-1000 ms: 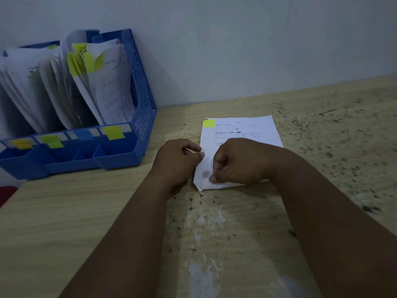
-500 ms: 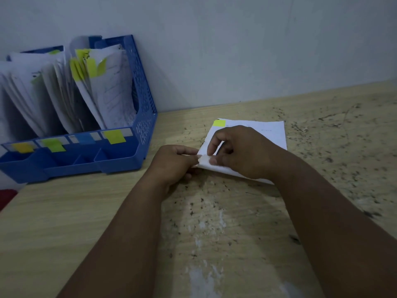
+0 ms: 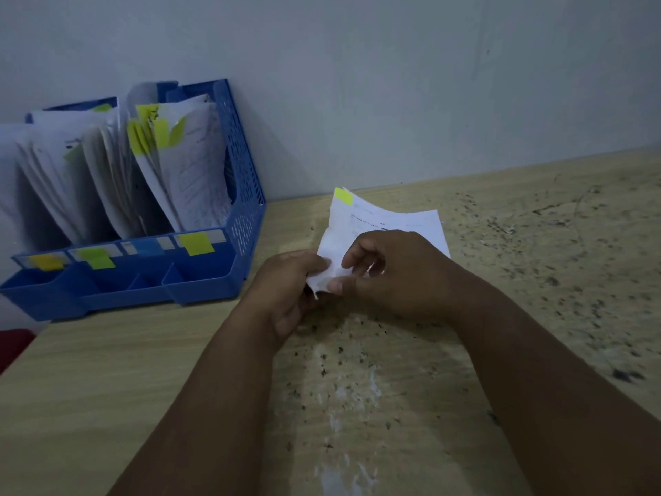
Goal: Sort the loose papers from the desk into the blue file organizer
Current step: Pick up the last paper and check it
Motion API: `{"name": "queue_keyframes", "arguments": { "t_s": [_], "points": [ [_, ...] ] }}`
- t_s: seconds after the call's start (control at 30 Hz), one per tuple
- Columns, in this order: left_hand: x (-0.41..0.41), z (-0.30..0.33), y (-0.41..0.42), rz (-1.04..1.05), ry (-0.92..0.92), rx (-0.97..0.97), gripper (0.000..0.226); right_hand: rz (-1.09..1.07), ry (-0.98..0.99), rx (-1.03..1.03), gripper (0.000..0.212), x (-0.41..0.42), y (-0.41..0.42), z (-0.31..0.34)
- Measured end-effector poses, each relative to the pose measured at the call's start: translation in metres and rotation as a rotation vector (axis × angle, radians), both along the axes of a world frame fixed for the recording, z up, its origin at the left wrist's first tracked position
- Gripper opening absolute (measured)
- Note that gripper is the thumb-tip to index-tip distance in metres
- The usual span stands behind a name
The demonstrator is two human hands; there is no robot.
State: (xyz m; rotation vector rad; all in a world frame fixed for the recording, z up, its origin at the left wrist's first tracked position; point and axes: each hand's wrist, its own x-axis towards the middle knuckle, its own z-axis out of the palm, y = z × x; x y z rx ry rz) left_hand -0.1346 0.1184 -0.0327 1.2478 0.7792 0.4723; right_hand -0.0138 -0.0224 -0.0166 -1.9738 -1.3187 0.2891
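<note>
A worn wooden desk (image 3: 107,406), its pale surface showing dark flecks and whitish scuffed patches, is running up against a plain grey-white wall (image 3: 393,84), while a small red object (image 3: 12,343), too cropped to identify, is peeking in at the left edge.

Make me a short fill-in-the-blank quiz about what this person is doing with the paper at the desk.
1. Both hands, left hand and right hand, pinch the near corner of one ____ of paper.
2. The sticky tab on its far corner is ____.
3. The file organizer is ____ in colour.
4. The organizer stands to the ____ of the hands.

Missing words: sheet; yellow; blue; left
</note>
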Motion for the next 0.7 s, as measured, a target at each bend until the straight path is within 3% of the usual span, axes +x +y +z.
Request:
{"name": "queue_keyframes", "arguments": {
  "t_s": [0.33,0.5,0.7],
  "points": [
    [-0.005,0.017,-0.006,0.166,-0.246,0.131,0.014,-0.206,0.047,0.062,0.083,0.002,0.014,-0.011],
    [-0.010,0.021,-0.003,0.236,-0.330,0.101,0.013,-0.416,0.025,0.055,0.056,0.006,0.018,-0.014],
    [-0.019,0.026,0.001,0.144,-0.310,0.199,0.014,-0.485,0.140,0.346,0.039,0.011,0.018,-0.014]
  ]
}}
